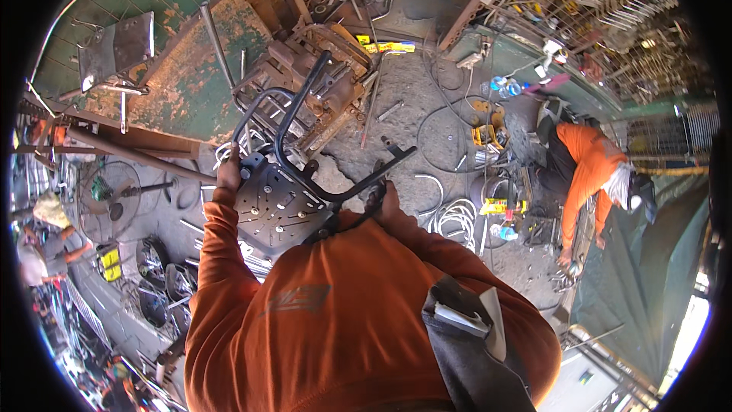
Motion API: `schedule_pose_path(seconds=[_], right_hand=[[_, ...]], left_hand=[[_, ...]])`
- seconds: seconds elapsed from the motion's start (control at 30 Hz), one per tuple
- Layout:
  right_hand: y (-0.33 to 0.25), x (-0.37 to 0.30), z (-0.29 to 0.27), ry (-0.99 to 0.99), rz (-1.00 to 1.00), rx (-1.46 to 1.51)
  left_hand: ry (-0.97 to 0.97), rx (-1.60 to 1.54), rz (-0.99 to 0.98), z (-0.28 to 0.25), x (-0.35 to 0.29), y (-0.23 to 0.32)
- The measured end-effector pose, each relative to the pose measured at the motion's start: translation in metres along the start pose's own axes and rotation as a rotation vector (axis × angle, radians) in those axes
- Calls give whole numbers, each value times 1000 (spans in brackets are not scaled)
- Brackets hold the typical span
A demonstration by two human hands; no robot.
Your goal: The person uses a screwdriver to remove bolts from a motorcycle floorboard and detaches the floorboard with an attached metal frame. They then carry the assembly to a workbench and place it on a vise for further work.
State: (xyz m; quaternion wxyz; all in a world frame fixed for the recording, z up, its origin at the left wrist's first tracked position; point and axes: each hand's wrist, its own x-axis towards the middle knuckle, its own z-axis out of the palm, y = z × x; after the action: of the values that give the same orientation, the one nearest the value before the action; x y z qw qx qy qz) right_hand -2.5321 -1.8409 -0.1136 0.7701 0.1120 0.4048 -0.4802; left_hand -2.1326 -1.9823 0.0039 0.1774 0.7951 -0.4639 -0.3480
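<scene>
In front of my chest is a black metal motorcycle rack, made of a flat plate with slots and holes and bent black tubes that reach forward and to the right. My left hand is closed on the rack's left side, by the base of a tube. On the other side, my right hand grips the rack near the right-hand tube; its fingers are partly hidden. My orange sleeves and shirt cover the rack's near edge.
Ahead stands a rusty machine on a wooden frame. A worn green table is at the far left, above a pedestal fan. Coiled white tubing lies on the floor. A person in orange bends down at the right.
</scene>
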Motion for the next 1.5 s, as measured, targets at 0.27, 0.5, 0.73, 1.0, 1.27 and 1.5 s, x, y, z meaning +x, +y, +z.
schedule_pose_path(seconds=[0.27, 0.5, 0.73, 1.0, 1.27, 1.5], right_hand=[[-128, 68, -64, 462, -153, -774], [-243, 166, 57, -312, -485, -915], [-171, 325, 68, -141, -137, -1976], [-135, 367, 11, 411, 580, 56], [-222, 296, 80, -148, -43, -272], [-194, 192, 147, -996, -361, -1599]], left_hand=[[44, 221, 168, 37, -9, -7], [75, 383, 333, 55, -18, -38], [35, 395, 268, 58, -49, -38], [20, 291, 169, 52, -103, -70], [31, 408, 404, 53, -109, -52], [143, 329, 466, 55, -119, -62]])
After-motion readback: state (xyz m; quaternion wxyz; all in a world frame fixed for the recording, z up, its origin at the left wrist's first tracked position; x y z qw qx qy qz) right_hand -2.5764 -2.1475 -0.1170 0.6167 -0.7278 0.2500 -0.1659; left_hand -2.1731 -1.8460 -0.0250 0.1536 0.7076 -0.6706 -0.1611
